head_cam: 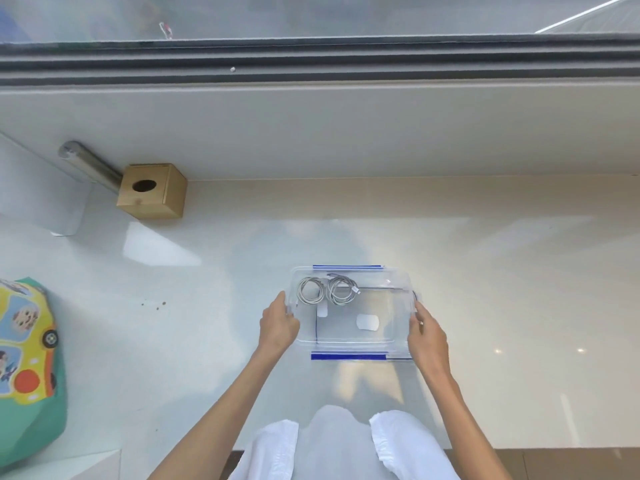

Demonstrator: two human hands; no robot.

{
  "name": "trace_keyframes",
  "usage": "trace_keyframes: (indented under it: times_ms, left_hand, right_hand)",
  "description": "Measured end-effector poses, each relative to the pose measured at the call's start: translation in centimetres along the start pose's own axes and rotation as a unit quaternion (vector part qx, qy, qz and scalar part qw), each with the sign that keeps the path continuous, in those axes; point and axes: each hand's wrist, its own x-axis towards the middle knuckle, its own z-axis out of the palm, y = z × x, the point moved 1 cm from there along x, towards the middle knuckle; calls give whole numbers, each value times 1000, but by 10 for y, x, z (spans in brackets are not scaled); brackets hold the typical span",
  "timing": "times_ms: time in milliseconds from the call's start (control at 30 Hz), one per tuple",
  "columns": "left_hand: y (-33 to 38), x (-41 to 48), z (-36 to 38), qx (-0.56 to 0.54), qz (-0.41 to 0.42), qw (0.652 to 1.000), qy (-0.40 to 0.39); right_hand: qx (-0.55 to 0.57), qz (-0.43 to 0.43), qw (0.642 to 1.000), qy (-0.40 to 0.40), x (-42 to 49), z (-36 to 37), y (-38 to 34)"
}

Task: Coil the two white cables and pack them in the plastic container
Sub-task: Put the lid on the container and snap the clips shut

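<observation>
We see a clear plastic container point(351, 336) resting on a glossy white floor point(207, 306), with blue latches along its far and near long edges. Inside it, at the far left end, the two white cables lie as neat coils side by side: the left coil point(310, 289) sits just beside the right coil point(341, 289), and the right one shows a plug end sticking out toward the middle of the box. The rest of the container's floor shows only pale patches, which may be reflections or labels; we cannot tell which through the clear plastic.

Our left hand point(278, 323) grips the container's left short end, fingers curled over the rim near the side clip. Our right hand point(426, 332) grips the right short end in the same way, fingers wrapped around the edge there. Both bare forearms reach forward from white trousers point(339, 448) at the bottom of the view.

Well apart to the far left, a small wooden box point(152, 190) with a round hole in its top stands against the wall, touching a metal cylinder point(90, 166). At the left edge lies a green bag point(31, 368) printed with a yellow cartoon bus.
</observation>
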Motion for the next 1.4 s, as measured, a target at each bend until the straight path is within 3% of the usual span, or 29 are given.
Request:
trace_keyframes:
  times_ms: [367, 567, 867, 967, 1067, 1133, 1200, 1267, 1300, 1400]
  left_hand:
    - [-74, 76, -139, 59, -41, 992, 102]
    - [-124, 85, -156, 50, -74, 993, 79]
    - [-145, 85, -147, -68, -81, 994, 38]
    - [-119, 63, -137, 35, -91, 988, 122]
    - [-63, 21, -115, 104, 64, 964, 238]
    - [-28, -4, -81, 50, 123, 971, 201]
    - [-7, -17, -37, -8, 74, 994, 74]
    - [7, -24, 7, -22, 2, 998, -64]
    - [13, -26, 26, -2, -14, 995, -97]
    - [23, -27, 66, 66, -25, 994, -79]
  right_hand:
    - [105, -54, 986, -114, 46, 137, -106]
    - [111, -6, 986, -124, 27, 189, -114]
    - [174, 9, 976, -133, 17, 183, -116]
    - [185, -2, 973, -140, 15, 168, -110]
    - [196, 2, 977, -84, 16, 133, -92]
    - [183, 22, 982, -32, 19, 105, -66]
    - [148, 51, 987, 17, 25, 77, -32]
    - [127, 89, 987, 48, 32, 51, 1]
    - [119, 107, 985, 61, 35, 38, 15]
    - [94, 140, 983, 68, 47, 11, 47]
